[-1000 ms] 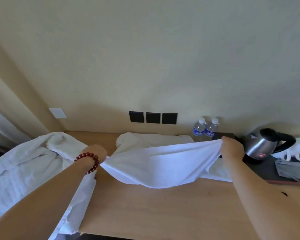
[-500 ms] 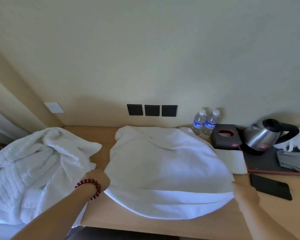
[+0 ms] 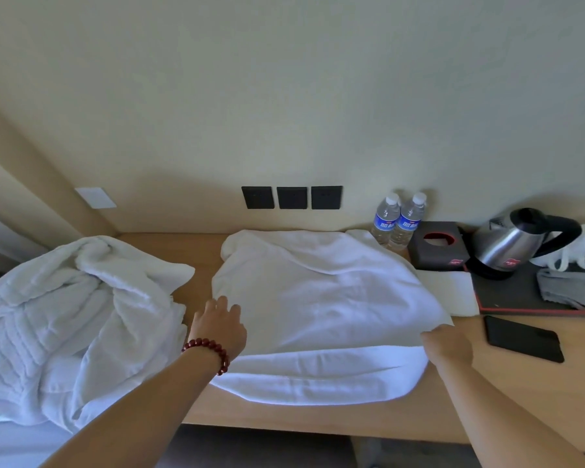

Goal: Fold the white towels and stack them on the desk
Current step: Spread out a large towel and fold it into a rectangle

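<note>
I had one towel (image 3: 321, 309) laid out across the desk (image 3: 507, 396) in the centre of the frame, already doubled over once, its near edge a thick rounded fold along the lower middle. My left hand (image 3: 218, 327), the one with the red bead bracelet (image 3: 210, 349), lay flat on the towel's left side with the fingers straight and slightly spread, pressing the cloth down. My right hand (image 3: 448, 344) was at the towel's right corner; its fingers looked curled round the edge, pinching it, though the fingertips themselves were hidden under the cloth.

I judged the step in hand to be smoothing this first fold. The next move, as I read it, called for a grip on one short end and a fold across to the other, keeping the edges square.

The other towels (image 3: 71, 315) sat in a crumpled heap at the left of the frame, part on the desk and part hanging off it, not yet folded. To the right lay a phone (image 3: 524, 342) and a tray (image 3: 520, 300), close enough that the fold needed to stay clear of them.
</note>
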A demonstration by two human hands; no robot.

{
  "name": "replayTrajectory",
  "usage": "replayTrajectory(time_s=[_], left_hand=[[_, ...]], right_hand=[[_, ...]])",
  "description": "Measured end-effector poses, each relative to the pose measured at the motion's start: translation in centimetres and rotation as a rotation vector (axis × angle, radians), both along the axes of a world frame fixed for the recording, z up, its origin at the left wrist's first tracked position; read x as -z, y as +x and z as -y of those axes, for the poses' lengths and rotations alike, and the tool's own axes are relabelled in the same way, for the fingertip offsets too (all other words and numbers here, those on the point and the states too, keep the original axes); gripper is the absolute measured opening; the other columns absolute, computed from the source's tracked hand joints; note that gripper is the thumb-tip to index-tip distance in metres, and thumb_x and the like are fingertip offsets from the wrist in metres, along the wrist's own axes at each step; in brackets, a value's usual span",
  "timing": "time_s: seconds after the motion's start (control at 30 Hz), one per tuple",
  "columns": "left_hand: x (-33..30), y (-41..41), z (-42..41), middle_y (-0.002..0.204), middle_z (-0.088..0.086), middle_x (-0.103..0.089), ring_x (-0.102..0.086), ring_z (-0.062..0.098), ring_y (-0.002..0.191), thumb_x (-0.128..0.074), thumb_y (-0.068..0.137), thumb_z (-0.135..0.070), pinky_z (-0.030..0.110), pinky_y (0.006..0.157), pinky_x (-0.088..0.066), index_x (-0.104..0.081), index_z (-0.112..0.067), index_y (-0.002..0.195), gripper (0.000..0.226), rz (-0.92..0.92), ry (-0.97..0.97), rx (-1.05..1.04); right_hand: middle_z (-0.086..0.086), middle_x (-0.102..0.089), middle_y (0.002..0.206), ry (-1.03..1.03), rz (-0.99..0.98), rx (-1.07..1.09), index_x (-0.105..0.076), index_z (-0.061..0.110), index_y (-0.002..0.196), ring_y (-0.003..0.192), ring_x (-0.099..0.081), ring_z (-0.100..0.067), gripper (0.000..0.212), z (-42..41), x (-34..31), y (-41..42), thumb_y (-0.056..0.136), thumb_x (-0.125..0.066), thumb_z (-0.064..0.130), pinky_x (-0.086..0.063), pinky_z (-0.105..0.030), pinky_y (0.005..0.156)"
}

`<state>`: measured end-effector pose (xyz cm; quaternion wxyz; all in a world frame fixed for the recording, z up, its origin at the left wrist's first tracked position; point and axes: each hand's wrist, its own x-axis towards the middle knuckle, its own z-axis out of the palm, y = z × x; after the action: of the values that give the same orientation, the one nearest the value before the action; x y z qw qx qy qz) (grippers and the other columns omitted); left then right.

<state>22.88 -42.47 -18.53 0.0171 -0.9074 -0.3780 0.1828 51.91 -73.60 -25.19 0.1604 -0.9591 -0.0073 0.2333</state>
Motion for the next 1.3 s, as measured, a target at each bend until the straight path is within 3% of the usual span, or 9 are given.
replayTrajectory(time_s=[0.3, 0.5, 0.63, 0.77, 0.87, 0.97, 1.03, 1.17, 1.3], left_hand=[[3.9, -0.4, 1.6, 0.167, 0.009, 0.008, 0.013, 0.032, 0.152, -0.022, 0.101, -0.058, 0.056, 0.122, -0.007, 0.003, -0.028, 0.159, 0.070, -0.045, -0.110, 0.001], [8.6, -4.4, 3.5, 0.163, 0.011, 0.023, 0.024, 0.036, 0.149, -0.010, 0.097, -0.069, 0.065, 0.115, 0.008, 0.009, -0.030, 0.158, 0.075, -0.313, -0.185, -0.025], [11.2, -7.8, 4.2, 0.166, 0.009, 0.012, 0.015, 0.036, 0.151, -0.015, 0.096, -0.069, 0.066, 0.115, 0.003, 0.005, -0.033, 0.158, 0.074, -0.410, -0.189, -0.025], [11.8, -8.5, 4.9, 0.162, 0.007, -0.022, -0.014, 0.030, 0.151, -0.027, 0.103, -0.048, 0.055, 0.121, -0.013, -0.027, -0.024, 0.154, 0.057, -0.254, -0.147, 0.072], [11.2, -7.1, 5.6, 0.146, 0.008, -0.046, -0.040, 0.028, 0.135, -0.041, 0.097, -0.029, 0.045, 0.112, -0.036, -0.047, -0.018, 0.139, 0.044, -0.110, -0.123, 0.163], [11.3, -6.5, 5.7, 0.138, 0.010, -0.052, -0.049, 0.031, 0.125, -0.055, 0.085, -0.020, 0.046, 0.100, -0.046, -0.051, -0.016, 0.136, 0.052, -0.044, -0.093, 0.121], [11.9, -7.0, 5.1, 0.148, 0.014, -0.043, -0.041, 0.036, 0.134, -0.056, 0.082, -0.017, 0.052, 0.106, -0.040, -0.044, -0.016, 0.146, 0.065, -0.043, -0.060, 0.072], [13.7, -8.3, 3.4, 0.166, 0.016, 0.000, 0.003, 0.039, 0.152, -0.041, 0.099, -0.028, 0.062, 0.117, -0.001, -0.005, -0.020, 0.159, 0.071, -0.168, 0.006, 0.066], [14.3, -9.1, 1.4, 0.166, 0.013, 0.002, 0.006, 0.037, 0.152, -0.030, 0.105, -0.025, 0.060, 0.118, 0.001, -0.006, -0.020, 0.159, 0.059, -0.305, 0.015, 0.067]], right_hand=[[-0.008, -0.055, 0.082, -0.061, 0.064, -0.040, -0.056, 0.007, 0.093, 0.076, -0.054, -0.031, 0.003, 3.8, 1.3, -1.5, 0.090, -0.054, 0.006, -0.041, -0.033, 0.062], [-0.009, -0.057, 0.084, -0.116, 0.070, -0.006, -0.058, 0.005, 0.098, 0.070, -0.055, -0.026, 0.010, 9.2, 3.5, -3.4, 0.088, -0.056, 0.007, -0.045, -0.034, 0.056], [-0.013, -0.050, 0.094, -0.197, 0.077, 0.062, -0.057, 0.005, 0.104, 0.072, -0.051, -0.030, 0.016, 11.0, 4.1, -4.4, 0.088, -0.056, 0.007, -0.047, -0.037, 0.063], [-0.006, -0.055, 0.110, -0.426, 0.257, -0.249, -0.059, 0.019, 0.118, 0.098, -0.053, -0.027, 0.032, 10.3, 4.9, -6.2, 0.086, -0.058, 0.017, -0.049, -0.041, 0.083], [-0.012, -0.063, 0.122, -0.290, 0.304, -0.500, -0.065, 0.012, 0.120, 0.104, -0.060, -0.034, 0.037, 8.2, 7.0, -7.4, 0.082, -0.067, 0.011, -0.051, -0.043, 0.083], [-0.010, -0.066, 0.124, -0.156, 0.283, -0.656, -0.066, 0.009, 0.122, 0.109, -0.064, -0.031, 0.036, 4.9, 8.3, -9.3, 0.087, -0.067, 0.016, -0.055, -0.042, 0.089], [-0.004, -0.062, 0.134, -0.075, 0.249, -0.735, -0.061, 0.014, 0.132, 0.123, -0.059, -0.024, 0.039, 2.9, 8.9, -11.1, 0.095, -0.061, 0.024, -0.050, -0.038, 0.102], [-0.005, -0.052, 0.147, -0.030, 0.233, -0.831, -0.053, 0.017, 0.142, 0.137, -0.048, -0.024, 0.046, 0.8, 10.8, -13.6, 0.100, -0.054, 0.036, -0.041, -0.039, 0.113], [-0.014, -0.045, 0.153, -0.060, 0.236, -0.828, -0.050, 0.019, 0.145, 0.141, -0.042, -0.034, 0.054, 0.3, 13.1, -14.5, 0.102, -0.033, 0.046, -0.042, -0.049, 0.111]])
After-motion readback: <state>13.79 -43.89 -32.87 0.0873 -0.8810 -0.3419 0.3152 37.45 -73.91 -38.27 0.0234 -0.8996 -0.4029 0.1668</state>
